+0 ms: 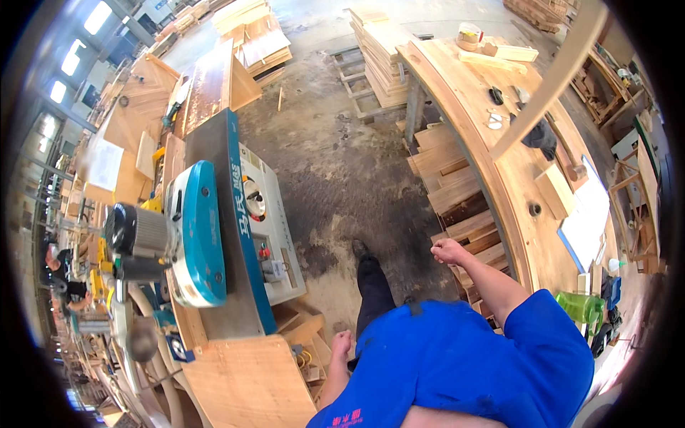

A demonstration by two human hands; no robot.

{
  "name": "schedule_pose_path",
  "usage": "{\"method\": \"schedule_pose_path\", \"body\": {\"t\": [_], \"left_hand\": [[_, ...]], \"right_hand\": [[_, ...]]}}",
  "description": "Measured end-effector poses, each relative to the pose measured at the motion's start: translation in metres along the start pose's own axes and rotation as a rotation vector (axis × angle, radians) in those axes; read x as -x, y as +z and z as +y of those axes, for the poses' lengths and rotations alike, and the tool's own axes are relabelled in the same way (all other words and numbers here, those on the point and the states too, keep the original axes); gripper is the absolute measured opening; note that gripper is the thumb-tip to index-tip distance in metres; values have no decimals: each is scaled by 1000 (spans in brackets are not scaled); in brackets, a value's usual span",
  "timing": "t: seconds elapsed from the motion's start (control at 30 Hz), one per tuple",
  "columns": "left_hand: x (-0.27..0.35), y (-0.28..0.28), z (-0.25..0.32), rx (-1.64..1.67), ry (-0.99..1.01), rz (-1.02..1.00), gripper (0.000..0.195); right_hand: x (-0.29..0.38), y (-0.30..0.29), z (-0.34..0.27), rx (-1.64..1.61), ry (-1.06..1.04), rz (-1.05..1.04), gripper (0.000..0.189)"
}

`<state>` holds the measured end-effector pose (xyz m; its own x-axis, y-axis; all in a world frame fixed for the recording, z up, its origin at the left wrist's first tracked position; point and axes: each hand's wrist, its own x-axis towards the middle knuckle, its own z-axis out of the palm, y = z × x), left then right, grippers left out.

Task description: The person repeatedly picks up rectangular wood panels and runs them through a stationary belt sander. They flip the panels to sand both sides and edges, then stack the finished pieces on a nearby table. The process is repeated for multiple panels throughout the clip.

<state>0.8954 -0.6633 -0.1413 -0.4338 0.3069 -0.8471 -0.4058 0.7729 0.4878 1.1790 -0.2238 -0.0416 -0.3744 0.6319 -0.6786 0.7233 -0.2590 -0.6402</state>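
My right hand (448, 251), its fingers curled and nothing seen in them, hangs over the floor beside the wooden workbench (455, 107). Stacked wooden boards (457, 187) lie under that bench, close to the hand. Low by my left hip is my left hand (342, 342), also curled with nothing seen in it. Nearest to it is a woodworking machine with a dark metal table (243, 299) and a white control panel (267, 214). A teal-and-white feeder unit (200, 235) with a motor (139, 227) sits above the table. Neither hand touches the machine or the bench.
On the bench lie a clipboard with paper (586, 224), a wooden block (555, 191), a dark cloth (539, 138) and a green jug (580, 307). A wooden bar (551, 80) slants up from it. A board stack (377, 53) stands ahead; a person (67, 283) is far left.
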Motion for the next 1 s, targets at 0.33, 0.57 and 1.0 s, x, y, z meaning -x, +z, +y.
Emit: {"method": "schedule_pose_path", "body": {"t": [0.33, 0.57, 1.0], "left_hand": [[-162, -49, 276, -29, -18, -65, 27], [-266, -56, 527, -135, 152, -12, 26], [-337, 2, 819, -161, 17, -95, 24]], "right_hand": [[-134, -37, -99, 287, 52, -144, 28], [-258, -57, -211, -260, 223, -46, 25], [-578, -239, -396, 252, 121, 15, 30]]}}
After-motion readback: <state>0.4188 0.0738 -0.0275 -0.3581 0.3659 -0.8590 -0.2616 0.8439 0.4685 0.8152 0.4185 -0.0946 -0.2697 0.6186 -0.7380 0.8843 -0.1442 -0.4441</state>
